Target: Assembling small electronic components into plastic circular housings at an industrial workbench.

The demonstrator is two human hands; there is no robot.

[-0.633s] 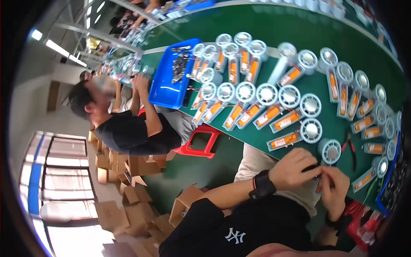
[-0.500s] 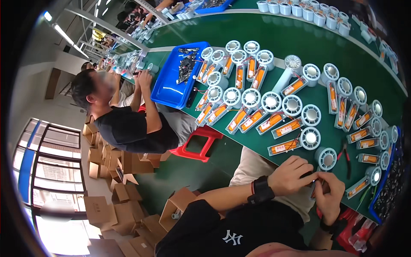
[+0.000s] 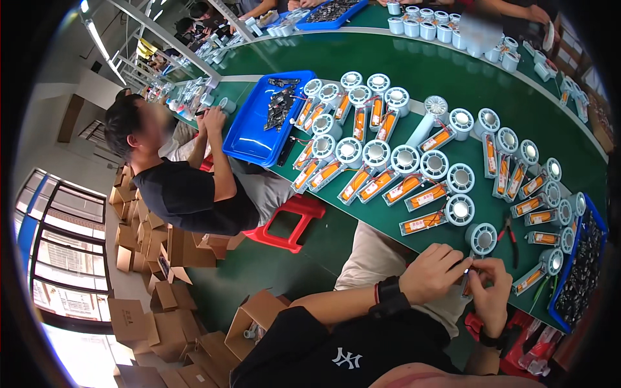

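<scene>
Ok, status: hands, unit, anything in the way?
Left hand, right hand: pinching small part, mostly hidden. Pale-blue unit just beyond hands. Pliers right of it, clear of hands.

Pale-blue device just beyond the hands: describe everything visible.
The pale-blue device looks like plastic, round-headed, with a ring of slots around a grey disc, its face turned up toward the camera. It shows over the green table, near the edge. Whatever continues below, by the left hand and right hand, is unclear, as is contact.
</scene>
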